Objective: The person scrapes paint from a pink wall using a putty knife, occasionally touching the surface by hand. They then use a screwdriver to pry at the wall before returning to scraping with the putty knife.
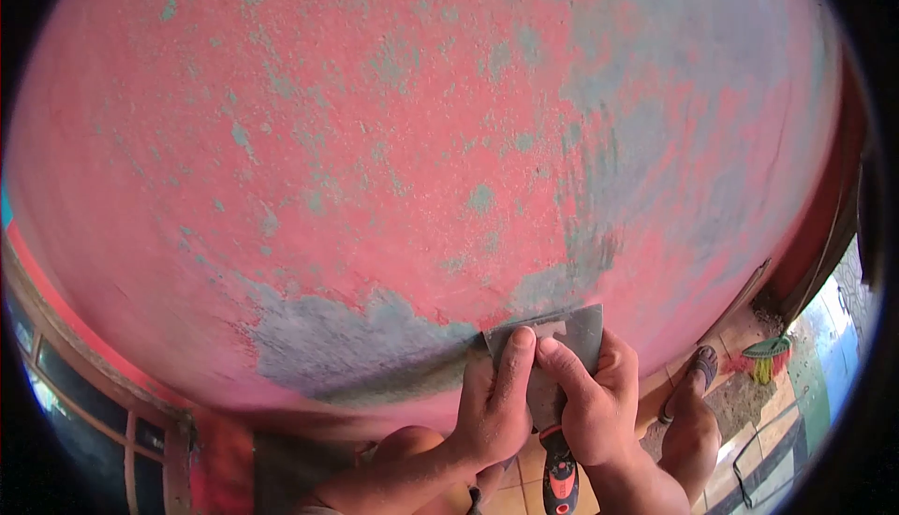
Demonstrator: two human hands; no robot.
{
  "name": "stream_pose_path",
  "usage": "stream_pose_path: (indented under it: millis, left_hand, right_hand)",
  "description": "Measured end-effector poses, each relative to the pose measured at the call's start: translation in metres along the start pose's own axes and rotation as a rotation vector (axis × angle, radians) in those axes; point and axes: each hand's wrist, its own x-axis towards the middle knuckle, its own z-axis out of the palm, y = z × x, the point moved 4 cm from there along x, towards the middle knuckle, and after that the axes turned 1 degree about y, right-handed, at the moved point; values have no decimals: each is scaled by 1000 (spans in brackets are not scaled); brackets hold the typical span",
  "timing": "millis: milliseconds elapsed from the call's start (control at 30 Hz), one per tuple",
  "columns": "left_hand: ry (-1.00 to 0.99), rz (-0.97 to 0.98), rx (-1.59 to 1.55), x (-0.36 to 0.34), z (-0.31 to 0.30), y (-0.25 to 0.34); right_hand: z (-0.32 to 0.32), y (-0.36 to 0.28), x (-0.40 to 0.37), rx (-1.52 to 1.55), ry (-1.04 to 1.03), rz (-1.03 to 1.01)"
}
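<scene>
Gripping paint scraper (546,398) at five o'clock with left hand (494,412) and right hand (601,421), pressing thumbs onto blade (582,330). Could gouge wall (375,131) if tilted onto one corner, or slip under dusty thumbs.

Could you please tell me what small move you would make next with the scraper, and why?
I would probably push the scraper gently up into the pink paint: its wide edge seems to lie right at that paint, the left hand and right hand both rest thumbs on the blade, and a grey patch shows beside it.
</scene>
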Motion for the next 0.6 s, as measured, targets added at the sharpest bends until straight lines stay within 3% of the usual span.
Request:
stream_pose_path:
  millis: [600]
  left_hand:
    - [-9, 42, 119, 1, -4, -5]
  right_hand:
    - [-5, 7, 6, -23, -74, -25]
